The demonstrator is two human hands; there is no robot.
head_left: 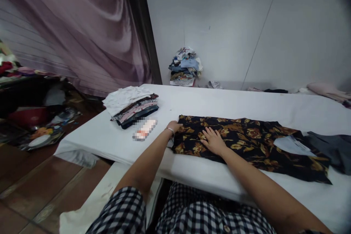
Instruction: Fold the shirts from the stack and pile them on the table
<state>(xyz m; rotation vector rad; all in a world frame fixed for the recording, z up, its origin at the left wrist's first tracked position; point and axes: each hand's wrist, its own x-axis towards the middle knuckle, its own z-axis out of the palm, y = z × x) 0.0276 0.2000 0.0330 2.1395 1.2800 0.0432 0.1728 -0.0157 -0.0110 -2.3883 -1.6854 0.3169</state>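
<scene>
- Floral shirt (246, 142): a dark garment with a golden leaf print, laid flat on the white padded table (219, 104), near its front edge and directly before the person. Its collar end is at the right, where a pale inner lining is exposed.
- Left hand (174, 126): observed at the left end of the shirt, fingers curled over the hem; the cloth appears to be gripped, though the fingertips are partly hidden. A bracelet (170, 129) is worn on that wrist.
- Right hand (213, 141): laid flat, palm down and fingers spread, on the shirt near its left end. Nothing is grasped; the cloth is only pressed.
- Risk, judged: the shirt lies close to the table's front edge, so a pull toward the body could drag the lower hem over the edge.
- Risk, judged: if the left end is lifted while the right palm presses down, the print could be creased or the layers shifted out of line.
- Risk, judged: the grey garment (331, 150) touches or overlaps the shirt at the right and could be dragged along with it.
- Risk, judged: a small blurred object (144, 129) lies just beside the left forearm and could be knocked by it.
- Count: one floral shirt; one grey garment; two hands, both on the shirt.
- Count: one folded stack (133, 106) on the table at the left, one loose clothes heap (185, 66) against the far wall; items within cannot be counted.
</scene>
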